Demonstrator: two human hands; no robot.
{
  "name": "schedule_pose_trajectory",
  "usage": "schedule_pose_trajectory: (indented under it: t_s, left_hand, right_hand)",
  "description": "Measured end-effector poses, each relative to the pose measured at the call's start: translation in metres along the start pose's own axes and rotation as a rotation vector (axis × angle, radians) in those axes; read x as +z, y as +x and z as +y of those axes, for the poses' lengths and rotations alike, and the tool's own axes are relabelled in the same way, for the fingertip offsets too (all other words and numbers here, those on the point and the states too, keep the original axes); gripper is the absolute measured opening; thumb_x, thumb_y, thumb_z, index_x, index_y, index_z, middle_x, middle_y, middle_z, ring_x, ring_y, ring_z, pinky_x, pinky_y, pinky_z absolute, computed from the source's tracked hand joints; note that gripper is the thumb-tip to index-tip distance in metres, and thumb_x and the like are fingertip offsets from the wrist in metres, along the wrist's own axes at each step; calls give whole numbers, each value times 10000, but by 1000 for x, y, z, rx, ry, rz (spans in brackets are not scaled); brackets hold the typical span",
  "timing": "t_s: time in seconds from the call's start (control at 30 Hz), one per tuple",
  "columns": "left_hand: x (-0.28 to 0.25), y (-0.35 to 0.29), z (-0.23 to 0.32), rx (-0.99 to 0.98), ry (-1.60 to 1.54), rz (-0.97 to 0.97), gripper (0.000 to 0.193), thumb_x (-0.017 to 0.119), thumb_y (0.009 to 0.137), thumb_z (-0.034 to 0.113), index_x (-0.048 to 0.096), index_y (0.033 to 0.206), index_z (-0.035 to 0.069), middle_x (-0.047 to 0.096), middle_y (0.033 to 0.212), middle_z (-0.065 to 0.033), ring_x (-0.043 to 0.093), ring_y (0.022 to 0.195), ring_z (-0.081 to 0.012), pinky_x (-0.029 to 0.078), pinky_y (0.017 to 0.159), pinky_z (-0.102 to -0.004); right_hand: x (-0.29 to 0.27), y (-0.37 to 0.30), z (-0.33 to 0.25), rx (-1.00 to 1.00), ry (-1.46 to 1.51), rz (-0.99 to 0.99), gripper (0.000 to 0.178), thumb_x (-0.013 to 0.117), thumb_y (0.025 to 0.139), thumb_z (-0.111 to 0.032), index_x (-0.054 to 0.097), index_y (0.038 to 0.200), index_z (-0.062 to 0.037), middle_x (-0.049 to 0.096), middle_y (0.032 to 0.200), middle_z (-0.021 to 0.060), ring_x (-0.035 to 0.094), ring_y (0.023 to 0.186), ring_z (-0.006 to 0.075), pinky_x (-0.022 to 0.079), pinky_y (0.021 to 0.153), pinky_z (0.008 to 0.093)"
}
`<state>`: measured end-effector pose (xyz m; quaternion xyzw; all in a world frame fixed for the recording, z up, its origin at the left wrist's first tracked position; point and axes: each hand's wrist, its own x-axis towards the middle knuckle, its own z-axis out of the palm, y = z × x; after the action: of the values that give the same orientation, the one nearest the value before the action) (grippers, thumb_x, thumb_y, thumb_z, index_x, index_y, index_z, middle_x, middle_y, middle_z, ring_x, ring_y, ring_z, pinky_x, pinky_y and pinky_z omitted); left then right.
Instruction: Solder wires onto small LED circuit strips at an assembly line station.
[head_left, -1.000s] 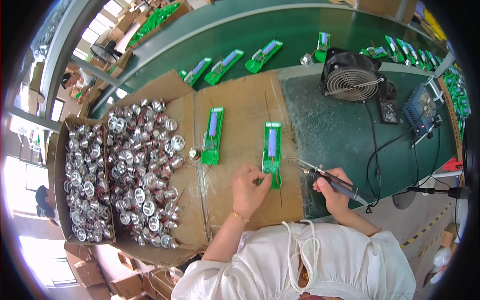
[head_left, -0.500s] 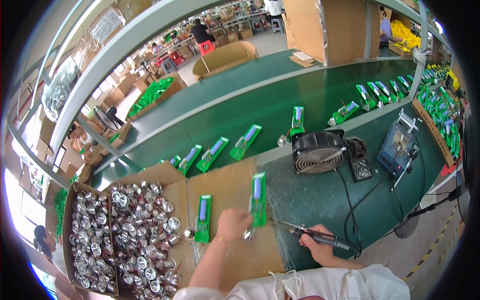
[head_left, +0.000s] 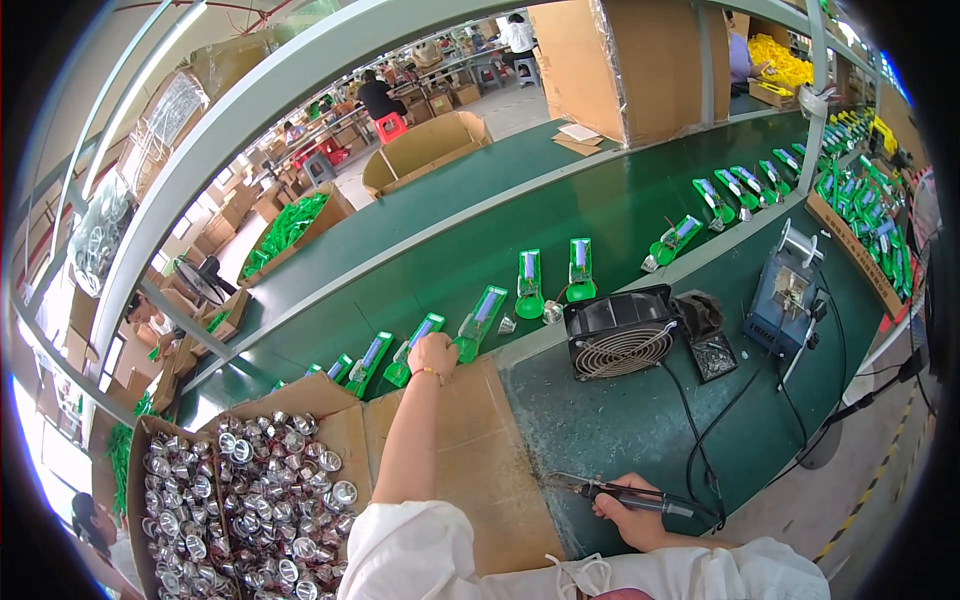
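Note:
My left hand [head_left: 432,357] reaches forward to the near side of the green conveyor belt, its fingers curled over a green plastic casing [head_left: 403,371] and hiding part of it. Beside that hand lies another casing [head_left: 480,322] with a blue cylindrical cell inside. Two more, a left one [head_left: 529,282] and a right one [head_left: 580,268], stand farther along, with small silver reflector cups near their lower ends. At the bench, my right hand [head_left: 630,512] is closed round the dark handle of a soldering iron [head_left: 650,500], whose tip points left over the cardboard's edge.
A divided carton [head_left: 150,440] full of silver reflector cups stands at left. Bare cardboard [head_left: 470,450] covers the bench before me. A black fan [head_left: 620,335], a dark tray [head_left: 710,350] and a blue solder-wire stand [head_left: 785,300] are at right, with cables. A metal rail crosses overhead.
My left hand has moved forward from the cardboard to the belt. Both casings are gone from the cardboard, and another stands on the belt by the fan. The right hand keeps its hold.

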<state>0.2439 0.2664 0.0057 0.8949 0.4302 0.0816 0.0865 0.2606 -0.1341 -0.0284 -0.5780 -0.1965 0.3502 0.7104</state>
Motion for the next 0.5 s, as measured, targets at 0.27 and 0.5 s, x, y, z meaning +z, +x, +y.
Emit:
schedule_pose_trajectory:
  t_s: [0.27, 0.5]
  left_hand:
    - [-26, -205, 8, 118, -90, 139, 218, 585, 732, 257, 627, 652, 59, 574, 645, -136, 574, 625, -325, 465, 576, -409]
    - [-42, -289, -94, -399, 209, 497, 407, 626, 758, 297, 564, 1111, 105, 484, 1218, -130, 354, 1211, -346, 241, 940, -578]
  right_hand:
    - [-3, -2, -1, -16, 0, 34, 145, 633, 815, -73, 522, 858, 10, 627, 730, 98, 601, 645, 121, 499, 589, 247]
    - [4, -4, 0, -78, -14, 25, 133, 632, 805, -70, 524, 840, -1, 624, 741, 91, 595, 638, 115, 492, 582, 241]
